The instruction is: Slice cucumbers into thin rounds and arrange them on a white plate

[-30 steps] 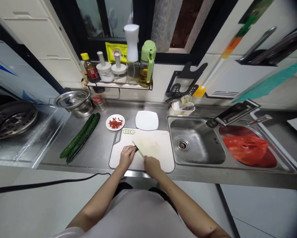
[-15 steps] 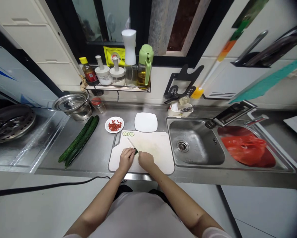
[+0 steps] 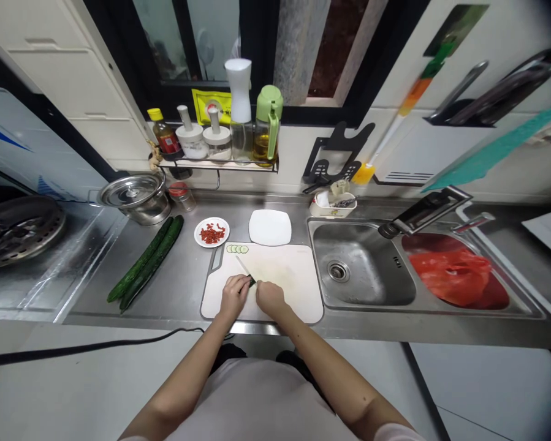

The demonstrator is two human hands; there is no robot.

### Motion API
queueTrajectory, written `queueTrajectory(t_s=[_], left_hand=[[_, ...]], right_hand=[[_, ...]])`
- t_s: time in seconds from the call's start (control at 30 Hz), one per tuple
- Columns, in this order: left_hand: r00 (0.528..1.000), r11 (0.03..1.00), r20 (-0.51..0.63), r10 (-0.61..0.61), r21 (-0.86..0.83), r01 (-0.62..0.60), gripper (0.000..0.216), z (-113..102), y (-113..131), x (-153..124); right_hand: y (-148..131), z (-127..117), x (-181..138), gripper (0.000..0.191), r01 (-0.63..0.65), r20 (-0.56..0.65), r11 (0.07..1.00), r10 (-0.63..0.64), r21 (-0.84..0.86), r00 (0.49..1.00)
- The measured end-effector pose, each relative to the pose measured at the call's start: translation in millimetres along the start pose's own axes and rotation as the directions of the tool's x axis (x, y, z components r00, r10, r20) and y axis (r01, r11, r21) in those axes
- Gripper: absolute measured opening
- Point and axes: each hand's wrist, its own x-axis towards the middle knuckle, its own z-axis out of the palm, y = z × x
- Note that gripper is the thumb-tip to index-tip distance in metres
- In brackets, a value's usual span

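Observation:
A white cutting board (image 3: 293, 275) lies on the steel counter in front of me. My left hand (image 3: 233, 295) is curled over a short piece of cucumber (image 3: 252, 282), pressing it onto the board. My right hand (image 3: 269, 297) is closed on the handle of a knife (image 3: 243, 267), whose blade lies against the cucumber piece beside my left fingers. Several cucumber slices (image 3: 237, 248) sit in a row at the board's far edge.
Two whole cucumbers (image 3: 146, 262) lie left of the board. A small dish of red chilli pieces (image 3: 211, 233) and a white square plate (image 3: 270, 226) sit behind it. To the right is the sink (image 3: 362, 269), with a red bag (image 3: 454, 272) in its second basin. A lidded steel pot (image 3: 135, 195) stands far left.
My right hand and the knife have moved left, closer to my left hand, since a second ago. The view has shifted slightly. In the last half second almost nothing moved.

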Motion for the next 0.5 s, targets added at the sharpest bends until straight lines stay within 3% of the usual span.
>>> queueTrajectory(t_s=[0.5], left_hand=[[1.0, 1.0, 0.009, 0.0, 0.003, 0.0, 0.022, 1.3, -4.0, -2.4]], right_hand=[[-0.5, -1.2, -1.4, 0.028, -0.002, 0.009, 1.0, 0.002, 0.001, 1.0]])
